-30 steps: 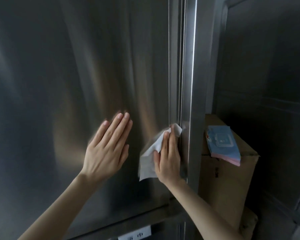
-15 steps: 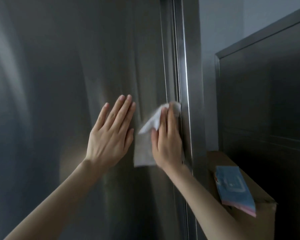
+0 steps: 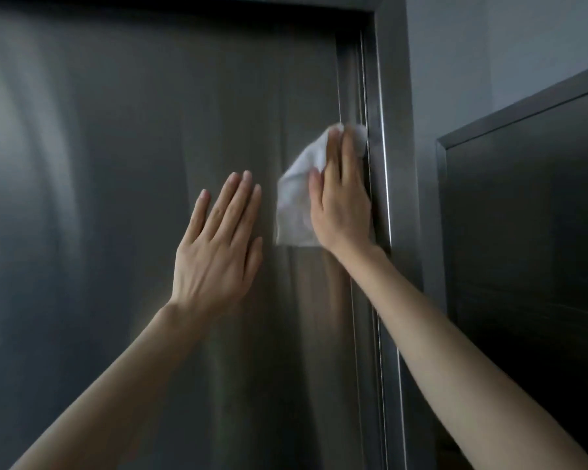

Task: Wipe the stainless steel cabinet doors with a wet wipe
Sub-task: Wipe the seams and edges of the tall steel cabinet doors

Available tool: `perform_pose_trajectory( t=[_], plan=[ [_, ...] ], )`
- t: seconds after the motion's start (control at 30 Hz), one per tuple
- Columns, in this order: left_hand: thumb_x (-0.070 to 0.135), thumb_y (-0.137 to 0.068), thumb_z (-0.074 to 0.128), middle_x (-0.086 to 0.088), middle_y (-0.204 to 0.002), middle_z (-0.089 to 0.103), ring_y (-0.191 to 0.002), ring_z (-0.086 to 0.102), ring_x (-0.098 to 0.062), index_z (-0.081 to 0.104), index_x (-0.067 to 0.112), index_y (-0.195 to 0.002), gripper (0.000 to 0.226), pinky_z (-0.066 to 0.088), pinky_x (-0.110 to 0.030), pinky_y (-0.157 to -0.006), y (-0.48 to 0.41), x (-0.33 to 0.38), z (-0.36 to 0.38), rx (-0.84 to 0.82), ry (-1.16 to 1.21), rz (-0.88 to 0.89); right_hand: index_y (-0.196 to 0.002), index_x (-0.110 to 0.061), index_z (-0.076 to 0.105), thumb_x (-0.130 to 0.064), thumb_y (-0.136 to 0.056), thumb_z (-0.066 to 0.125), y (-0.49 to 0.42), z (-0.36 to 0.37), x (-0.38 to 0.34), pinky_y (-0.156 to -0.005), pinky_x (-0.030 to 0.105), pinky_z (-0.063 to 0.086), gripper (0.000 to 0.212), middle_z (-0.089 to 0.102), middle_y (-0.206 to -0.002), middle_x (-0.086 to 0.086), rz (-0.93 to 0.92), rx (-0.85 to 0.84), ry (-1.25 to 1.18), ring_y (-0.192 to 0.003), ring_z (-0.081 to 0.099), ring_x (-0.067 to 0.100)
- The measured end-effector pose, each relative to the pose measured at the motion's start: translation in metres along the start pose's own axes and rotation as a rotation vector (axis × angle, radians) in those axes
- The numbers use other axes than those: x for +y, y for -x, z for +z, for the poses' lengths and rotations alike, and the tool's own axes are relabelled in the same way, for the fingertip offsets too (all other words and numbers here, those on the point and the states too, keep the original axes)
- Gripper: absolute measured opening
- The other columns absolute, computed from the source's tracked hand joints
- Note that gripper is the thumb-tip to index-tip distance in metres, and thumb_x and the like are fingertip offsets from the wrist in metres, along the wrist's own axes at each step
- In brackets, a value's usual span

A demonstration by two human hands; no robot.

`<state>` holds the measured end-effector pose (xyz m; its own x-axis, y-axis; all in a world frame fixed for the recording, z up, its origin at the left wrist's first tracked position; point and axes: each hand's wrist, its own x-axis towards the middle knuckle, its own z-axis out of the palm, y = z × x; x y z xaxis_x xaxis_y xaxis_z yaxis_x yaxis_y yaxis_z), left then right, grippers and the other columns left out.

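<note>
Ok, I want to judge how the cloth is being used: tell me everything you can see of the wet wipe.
The wet wipe is a thin white sheet, crumpled and loosely folded. The right hand presses it with straight fingers against the stainless steel cabinet door, by the door's right edge. One corner pokes out past the fingertips; a larger flap hangs to the hand's left. The left hand lies flat on the door beside it, not touching it.

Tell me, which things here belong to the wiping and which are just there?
In the job: steel door, white wipe, right hand pressing the wipe flat near the door's right edge, left hand flat on the door.
Just there: dark panel to the right, grey wall above it.
</note>
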<state>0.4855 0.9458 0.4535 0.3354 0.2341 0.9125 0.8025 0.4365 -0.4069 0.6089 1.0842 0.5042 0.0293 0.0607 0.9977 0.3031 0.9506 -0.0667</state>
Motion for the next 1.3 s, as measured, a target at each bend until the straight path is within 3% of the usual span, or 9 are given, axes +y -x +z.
perform_pose_trajectory(
  t=[0.13, 0.27, 0.4, 0.5, 0.63, 0.77, 0.9, 1.1, 1.3],
  plan=[
    [0.027, -0.102, 0.031, -0.012, -0.159, 0.024, -0.149, 0.018, -0.023, 0.031, 0.001, -0.149, 0.054, 0.013, -0.044, -0.122, 0.0, 0.001, 0.003, -0.01, -0.007, -0.023, -0.146, 0.001, 0.019, -0.015, -0.102, 0.032, -0.036, 0.002, -0.006, -0.111, 0.038, 0.032, 0.049, 0.017, -0.155, 0.016, 0.025, 0.056, -0.062, -0.142, 0.022, 0.026],
    [0.026, -0.102, 0.03, -0.011, -0.159, 0.024, -0.148, 0.018, -0.022, 0.031, 0.002, -0.15, 0.054, 0.013, -0.042, -0.122, 0.0, 0.002, 0.001, -0.003, -0.003, -0.025, -0.144, 0.0, 0.025, -0.009, -0.101, 0.036, 0.032, -0.013, -0.003, -0.095, 0.022, 0.039, 0.046, 0.031, -0.149, 0.019, 0.022, 0.016, -0.132, -0.118, 0.048, 0.02],
    [0.025, -0.101, 0.032, -0.011, -0.159, 0.024, -0.148, 0.019, -0.021, 0.031, 0.002, -0.15, 0.054, 0.014, -0.042, -0.122, -0.001, 0.001, 0.001, -0.011, -0.008, -0.031, -0.143, 0.001, 0.022, -0.02, -0.1, 0.026, 0.076, -0.042, -0.002, -0.095, 0.05, 0.049, 0.048, 0.028, -0.147, 0.02, -0.104, 0.008, -0.127, -0.128, 0.043, 0.037],
    [0.025, -0.101, 0.031, -0.011, -0.158, 0.026, -0.148, 0.02, -0.021, 0.032, 0.002, -0.149, 0.053, 0.015, -0.042, -0.122, 0.0, 0.002, 0.002, 0.008, 0.0, -0.032, -0.144, 0.002, 0.016, -0.023, -0.102, 0.026, 0.054, -0.068, -0.007, -0.098, 0.049, 0.047, 0.05, 0.02, -0.149, 0.02, -0.078, 0.15, -0.112, -0.134, 0.036, 0.035],
    [0.025, -0.101, 0.031, -0.011, -0.158, 0.027, -0.148, 0.022, -0.022, 0.033, 0.002, -0.149, 0.053, 0.017, -0.044, -0.121, -0.001, 0.003, 0.002, 0.014, -0.002, -0.037, -0.135, 0.014, 0.034, -0.007, -0.099, 0.044, 0.015, -0.094, 0.007, -0.105, 0.048, 0.04, 0.043, 0.033, -0.142, 0.033, -0.121, 0.366, 0.221, -0.133, 0.034, 0.041],
    [0.025, -0.101, 0.031, -0.011, -0.157, 0.029, -0.147, 0.024, -0.024, 0.034, 0.001, -0.148, 0.053, 0.019, -0.045, -0.12, 0.0, 0.003, 0.001, 0.005, -0.009, -0.043, -0.143, 0.008, 0.018, -0.014, -0.102, 0.026, -0.018, -0.081, 0.019, -0.117, 0.041, 0.018, 0.048, 0.013, -0.152, 0.027, -0.155, 0.03, 0.642, -0.143, 0.014, 0.032],
    [0.025, -0.1, 0.032, -0.011, -0.157, 0.03, -0.146, 0.025, -0.024, 0.035, 0.002, -0.148, 0.053, 0.019, -0.044, -0.12, -0.001, 0.003, 0.0, -0.001, -0.022, -0.039, -0.147, 0.002, -0.004, -0.007, -0.098, 0.022, -0.048, -0.059, 0.029, -0.119, 0.039, -0.002, 0.056, -0.009, -0.155, 0.022, -0.116, -0.129, 0.693, -0.144, -0.009, 0.031],
    [0.026, -0.1, 0.031, -0.01, -0.157, 0.029, -0.147, 0.022, -0.022, 0.034, 0.002, -0.148, 0.054, 0.018, -0.043, -0.121, 0.0, 0.003, 0.002, 0.01, -0.007, -0.035, -0.147, 0.001, -0.003, -0.012, -0.096, 0.036, -0.083, -0.053, 0.026, -0.119, 0.041, 0.003, 0.065, -0.009, -0.156, 0.019, -0.086, -0.129, 0.69, -0.144, -0.009, 0.03],
    [0.024, -0.099, 0.035, -0.014, -0.159, 0.024, -0.148, 0.019, -0.026, 0.028, -0.001, -0.15, 0.057, 0.015, -0.044, -0.121, 0.023, 0.021, 0.005, -0.001, -0.015, -0.102, -0.145, 0.004, -0.006, -0.023, -0.094, 0.043, 0.028, -0.056, 0.033, -0.119, 0.043, 0.003, 0.075, -0.012, -0.155, 0.019, -0.152, -0.269, 0.834, -0.144, -0.008, 0.032]
  ],
)
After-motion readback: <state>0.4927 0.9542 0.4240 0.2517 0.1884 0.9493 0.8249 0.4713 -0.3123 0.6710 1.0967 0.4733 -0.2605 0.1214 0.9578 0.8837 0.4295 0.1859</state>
